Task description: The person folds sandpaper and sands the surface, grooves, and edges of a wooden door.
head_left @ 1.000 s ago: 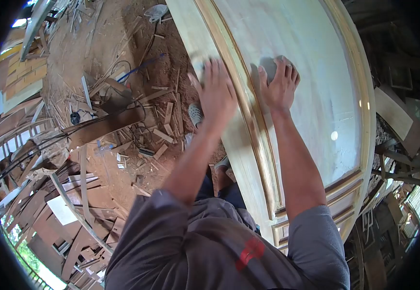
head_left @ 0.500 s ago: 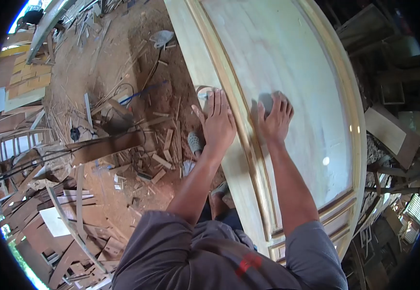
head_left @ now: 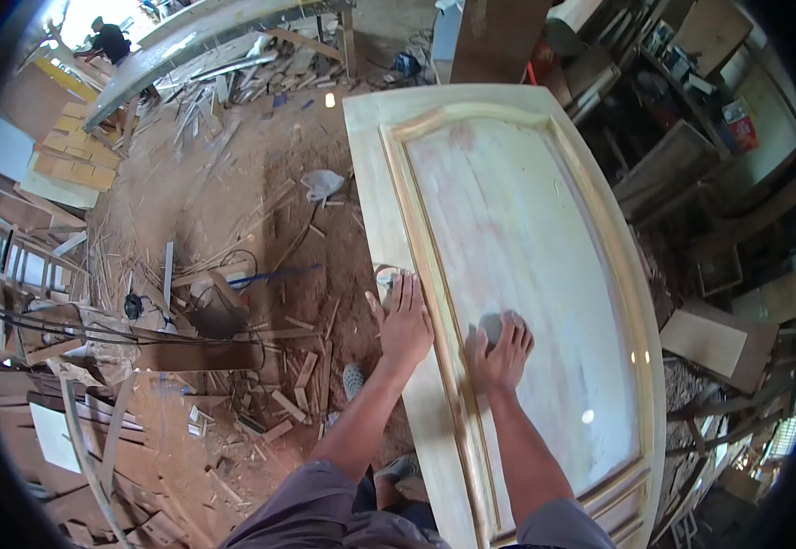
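Note:
A large pale wooden door panel [head_left: 544,265] with raised, curved mouldings lies under both hands. My left hand [head_left: 405,325] rests on its left border beside the moulding, fingers stretched flat and thumb apart. A small curled piece [head_left: 384,272] shows at those fingertips, partly covered; its material is unclear. Across the moulding, my right hand [head_left: 505,355] touches the inner panel with its fingers slightly bent and spread. Beside its fingertips is a grey patch [head_left: 489,324], which could be a shadow or a thin sheet.
Wood offcuts [head_left: 306,384] and a pale plastic bag [head_left: 322,185] lie on the dirt floor at left. A long raised board [head_left: 187,41] stands farther back, with another person [head_left: 109,41] near it. Boards and shelving [head_left: 691,73] crowd the right side.
The view has tilted up, bringing the door's far arched end into sight. Both hands appear lower in view and remain on the door; the left hand is less blurred than a second ago.

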Demonstrator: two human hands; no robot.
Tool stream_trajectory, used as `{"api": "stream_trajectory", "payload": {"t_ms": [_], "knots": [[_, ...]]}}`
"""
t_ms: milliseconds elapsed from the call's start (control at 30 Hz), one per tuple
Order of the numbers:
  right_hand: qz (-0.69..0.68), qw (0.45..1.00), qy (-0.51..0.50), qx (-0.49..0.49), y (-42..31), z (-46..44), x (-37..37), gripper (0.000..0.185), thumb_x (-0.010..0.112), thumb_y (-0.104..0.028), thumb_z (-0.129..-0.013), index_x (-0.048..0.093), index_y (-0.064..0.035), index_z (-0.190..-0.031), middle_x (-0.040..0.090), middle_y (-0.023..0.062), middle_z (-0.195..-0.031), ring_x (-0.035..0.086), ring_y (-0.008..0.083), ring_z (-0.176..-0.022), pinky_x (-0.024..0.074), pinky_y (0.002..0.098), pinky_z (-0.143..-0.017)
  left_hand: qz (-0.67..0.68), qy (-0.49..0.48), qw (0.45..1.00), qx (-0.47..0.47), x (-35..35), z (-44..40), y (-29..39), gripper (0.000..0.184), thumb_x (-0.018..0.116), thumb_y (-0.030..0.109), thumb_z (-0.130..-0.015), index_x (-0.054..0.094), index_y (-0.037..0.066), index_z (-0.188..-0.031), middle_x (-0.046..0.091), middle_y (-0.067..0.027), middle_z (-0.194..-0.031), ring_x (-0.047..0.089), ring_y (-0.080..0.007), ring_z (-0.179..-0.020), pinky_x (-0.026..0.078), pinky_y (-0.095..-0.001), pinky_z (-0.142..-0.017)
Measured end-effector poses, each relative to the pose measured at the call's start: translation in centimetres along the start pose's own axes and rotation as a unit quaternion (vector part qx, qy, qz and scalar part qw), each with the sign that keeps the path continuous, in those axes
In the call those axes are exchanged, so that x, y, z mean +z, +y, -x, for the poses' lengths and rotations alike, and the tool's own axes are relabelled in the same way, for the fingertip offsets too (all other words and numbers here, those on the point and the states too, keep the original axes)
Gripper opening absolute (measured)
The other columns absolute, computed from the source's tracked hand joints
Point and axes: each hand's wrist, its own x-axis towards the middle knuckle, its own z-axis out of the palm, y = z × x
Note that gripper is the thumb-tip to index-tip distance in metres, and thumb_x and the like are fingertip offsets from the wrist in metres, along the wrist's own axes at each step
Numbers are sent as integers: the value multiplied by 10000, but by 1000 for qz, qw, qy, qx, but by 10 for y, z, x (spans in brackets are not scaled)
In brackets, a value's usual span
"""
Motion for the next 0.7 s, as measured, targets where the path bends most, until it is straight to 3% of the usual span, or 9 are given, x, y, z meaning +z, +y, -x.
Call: {"api": "stream_trajectory", "payload": {"t_ms": [167,400,567,700], "knots": [[7,1000,-9,8,4,3,4,591,690,-420,-1018,588,-25,-1446,556,219,-1546,458,444,-1485,304,614,-1286,-24,6,1000,-15,1,-82,-26,600,467,239,-1110,464,19,-1668,450,-146,-1754,335,-286,-1678,45,-822,-1305],[8,1000,0,-1,2,2,6,557,692,-371,-1022,586,-16,-1438,565,217,-1547,476,445,-1476,325,613,-1275,2,1,1000,2,-6,13,1,631,486,235,-1104,430,29,-1698,431,-126,-1775,323,-266,-1683,42,-796,-1325],[2,1000,9,-10,0,5,4,546,693,-358,-1020,593,-13,-1432,575,222,-1538,488,452,-1465,328,615,-1269,-8,20,1000,-13,7,-81,-30,630,486,247,-1107,430,61,-1706,439,-115,-1768,342,-266,-1674,26,-807,-1319],[5,1000,19,-16,0,-1,9,538,695,-352,-1017,603,-6,-1419,580,225,-1531,494,458,-1461,335,620,-1261,2,34,999,-22,16,-49,-24,629,496,249,-1099,442,63,-1698,444,-110,-1764,342,-264,-1674,30,-810,-1316]]}}
